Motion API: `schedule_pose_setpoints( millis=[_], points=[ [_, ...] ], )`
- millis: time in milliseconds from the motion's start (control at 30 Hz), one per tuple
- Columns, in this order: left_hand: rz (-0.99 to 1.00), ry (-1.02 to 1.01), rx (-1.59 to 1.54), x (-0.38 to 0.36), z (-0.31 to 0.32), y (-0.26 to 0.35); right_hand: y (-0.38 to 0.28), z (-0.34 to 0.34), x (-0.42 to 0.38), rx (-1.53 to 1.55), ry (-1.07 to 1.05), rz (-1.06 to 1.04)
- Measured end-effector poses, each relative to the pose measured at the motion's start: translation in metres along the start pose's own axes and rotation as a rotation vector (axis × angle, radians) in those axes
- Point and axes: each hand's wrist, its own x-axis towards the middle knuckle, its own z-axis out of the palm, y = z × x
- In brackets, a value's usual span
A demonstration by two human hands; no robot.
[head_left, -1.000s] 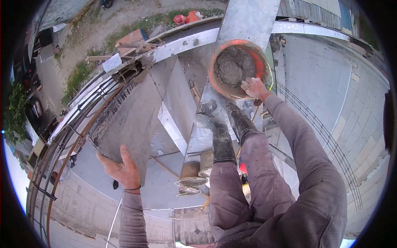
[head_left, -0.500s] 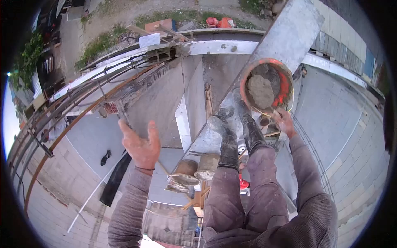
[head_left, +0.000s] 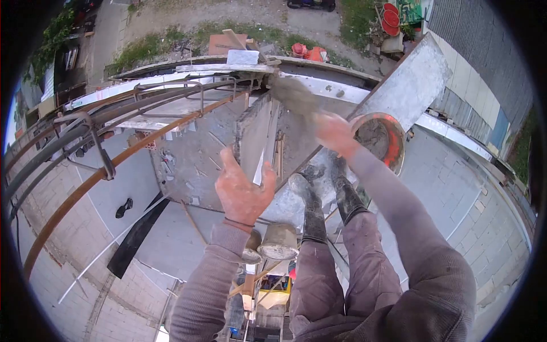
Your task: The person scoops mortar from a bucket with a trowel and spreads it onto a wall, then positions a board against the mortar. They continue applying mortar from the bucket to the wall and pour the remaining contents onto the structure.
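Observation:
My right hand point(head_left: 335, 134) grips the handle of a trowel, smeared by motion. Grey mortar point(head_left: 293, 98) covers the blade, which reaches toward the wall corner beside the rebar. Just right of that hand, a mortar bucket point(head_left: 394, 139) with an orange inner wall stands on the plank point(head_left: 413, 80), grey mortar inside it. My left hand point(head_left: 244, 191) is raised in the air with thumb and fingers apart, holding nothing. Below it are the gaps and floor under the plank.
Long rebar point(head_left: 142, 139) with bent stirrups curves along the left. My boots point(head_left: 313, 211) stand on the narrow plank, high above the floor. Two pails point(head_left: 279, 242) are below. A white block point(head_left: 243, 57) lies on the wall top near boards.
My right hand has lifted the loaded trowel out of the bucket and swung it left and forward to the wall corner. My left hand has shifted right, still open. The view has turned slightly.

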Motion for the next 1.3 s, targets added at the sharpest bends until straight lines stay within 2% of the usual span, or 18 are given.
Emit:
schedule_pose_setpoints(
  millis=[33,100,200,300,367,533,600,667,767,800,867,1000,1067,1100,1167,1200,1267,1300],
  points=[
    [0.012,0.0,-0.061,0.0,0.0,-0.001,-0.044,-0.007,0.049,-0.047,-0.107,0.206],
    [0.035,0.007,-0.126,0.007,0.003,-0.001,-0.058,0.045,0.108,-0.131,-0.261,0.271],
    [0.009,-0.037,-0.024,0.0,-0.002,-0.005,-0.062,0.046,0.102,-0.339,-0.121,0.373],
    [0.051,-0.014,-0.072,0.004,0.0,-0.004,-0.039,0.012,0.033,-0.346,0.17,0.252],
    [-0.02,-0.05,-0.022,0.0,-0.001,-0.001,-0.034,-0.028,-0.02,-0.25,-0.008,0.397],
    [-0.01,-0.047,0.012,-0.002,0.001,-0.004,-0.012,-0.108,-0.158,-0.097,-0.004,0.332],
    [0.006,-0.074,0.0,-0.001,0.002,0.0,-0.023,-0.151,-0.194,0.056,-0.138,0.754],
    [0.033,0.004,0.083,0.0,0.002,0.006,0.003,-0.15,-0.253,0.057,-0.223,0.802],
    [0.036,-0.047,0.117,-0.002,0.004,0.002,0.038,-0.132,-0.305,-0.016,-0.348,0.899],
    [0.103,0.007,0.179,-0.002,0.006,-0.003,0.054,-0.13,-0.308,-0.096,-0.392,0.935],
    [0.19,0.048,0.237,-0.004,0.011,-0.006,0.084,-0.125,-0.3,-0.252,-0.383,0.722],
    [0.11,0.021,0.174,-0.005,0.009,-0.002,0.093,-0.135,-0.184,-0.223,-0.257,0.98],
    [0.109,0.015,0.167,-0.005,0.009,-0.002,0.112,-0.093,-0.155,-0.364,-0.326,0.712],
    [0.075,0.006,0.15,-0.007,0.008,-0.003,0.101,-0.078,-0.155,-0.356,-0.326,0.724],
    [0.052,-0.012,0.134,-0.004,0.012,-0.004,0.073,-0.055,-0.167,-0.642,-0.428,0.392],
    [0.05,-0.037,0.103,-0.007,0.008,-0.004,0.069,-0.041,-0.195,-0.625,-0.44,0.401],
    [0.066,-0.02,0.061,-0.002,0.01,-0.004,0.096,-0.031,-0.248,-0.474,-0.389,0.077],
    [0.068,-0.012,0.114,-0.005,0.01,-0.008,0.092,-0.045,-0.255,-0.414,-0.424,0.163]
  ],
)
